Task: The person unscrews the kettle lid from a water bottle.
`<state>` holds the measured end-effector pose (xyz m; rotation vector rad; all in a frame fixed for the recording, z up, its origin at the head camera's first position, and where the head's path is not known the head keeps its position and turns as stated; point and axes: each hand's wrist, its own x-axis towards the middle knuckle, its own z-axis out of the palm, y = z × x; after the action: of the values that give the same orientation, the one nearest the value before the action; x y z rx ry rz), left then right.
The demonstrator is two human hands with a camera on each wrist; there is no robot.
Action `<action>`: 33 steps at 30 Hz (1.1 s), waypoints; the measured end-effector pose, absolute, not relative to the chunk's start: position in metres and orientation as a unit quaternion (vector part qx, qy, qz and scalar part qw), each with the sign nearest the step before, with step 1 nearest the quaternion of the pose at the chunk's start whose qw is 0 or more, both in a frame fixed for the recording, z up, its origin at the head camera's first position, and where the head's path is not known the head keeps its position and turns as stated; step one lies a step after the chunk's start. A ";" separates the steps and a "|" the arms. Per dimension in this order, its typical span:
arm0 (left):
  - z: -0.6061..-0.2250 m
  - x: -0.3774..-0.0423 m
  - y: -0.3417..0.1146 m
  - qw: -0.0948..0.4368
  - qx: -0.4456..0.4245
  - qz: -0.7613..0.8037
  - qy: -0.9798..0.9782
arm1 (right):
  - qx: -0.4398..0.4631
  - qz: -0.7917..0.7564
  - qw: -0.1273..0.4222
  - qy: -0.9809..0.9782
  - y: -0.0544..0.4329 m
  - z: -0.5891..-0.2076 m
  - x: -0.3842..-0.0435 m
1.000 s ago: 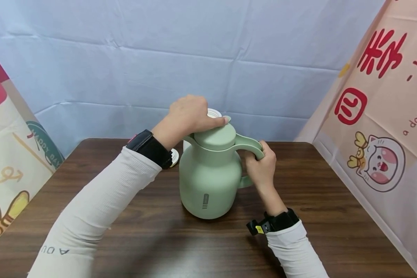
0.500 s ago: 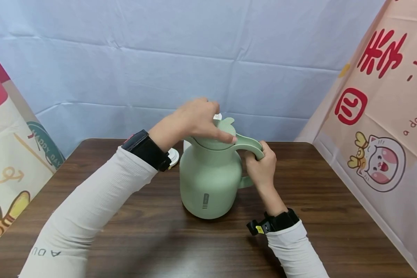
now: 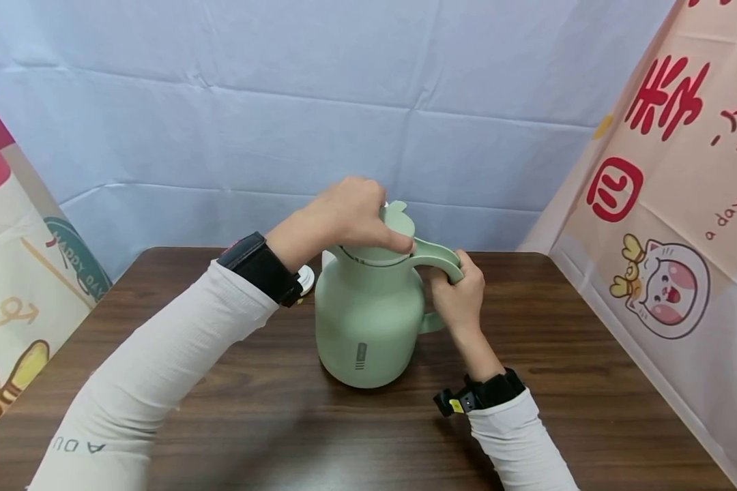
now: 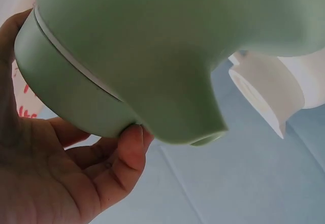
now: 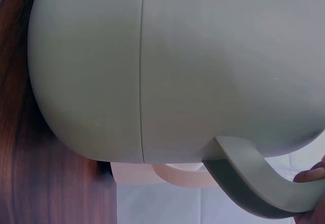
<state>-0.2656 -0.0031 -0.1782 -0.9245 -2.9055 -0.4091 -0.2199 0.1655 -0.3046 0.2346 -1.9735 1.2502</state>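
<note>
A pale green thermos jug (image 3: 368,327) stands upright on the brown table. My left hand (image 3: 350,215) reaches over its top and grips the round green lid (image 3: 398,221), thumb along the near side. In the left wrist view, fingers curl at the edge of the lid (image 4: 71,92), and a thin pale line runs between lid and neck beside the spout (image 4: 188,117). My right hand (image 3: 460,290) grips the upper part of the jug's handle (image 3: 439,259); in the right wrist view only a bit of that hand shows at the handle (image 5: 254,183).
A white spouted container (image 4: 269,87) stands behind the jug, mostly hidden in the head view. A white round disc (image 3: 306,279) lies on the table (image 3: 233,402) left of the jug. Printed cloths hang on both sides, with a pale blue cloth (image 3: 252,123) behind.
My left hand has shifted its thumb from the lid's far side to its near right side. The lid's tab shows slightly shifted, and a dark line appears below the lid. The right hand keeps its grip.
</note>
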 end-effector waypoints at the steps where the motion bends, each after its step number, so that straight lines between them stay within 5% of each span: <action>1: -0.178 -0.266 -0.003 0.037 -0.299 -0.134 -0.944 | 0.093 0.491 0.388 -0.774 0.166 -0.305 -0.220; 15: -0.168 -0.259 -0.006 0.051 -0.305 -0.132 -0.942 | 0.091 0.492 0.383 -0.777 0.165 -0.304 -0.219; 26: -0.148 -0.248 -0.020 0.115 -0.298 -0.174 -0.932 | 0.090 0.482 0.397 -0.776 0.179 -0.324 -0.238; 33: -0.150 -0.244 -0.032 0.102 -0.270 -0.173 -0.942 | 0.101 0.483 0.402 -0.771 0.184 -0.332 -0.245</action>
<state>-0.2441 -0.0324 -0.1500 -0.7983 -2.7805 -0.5114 -0.2455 0.1837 -0.3323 0.2561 -1.9490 1.2219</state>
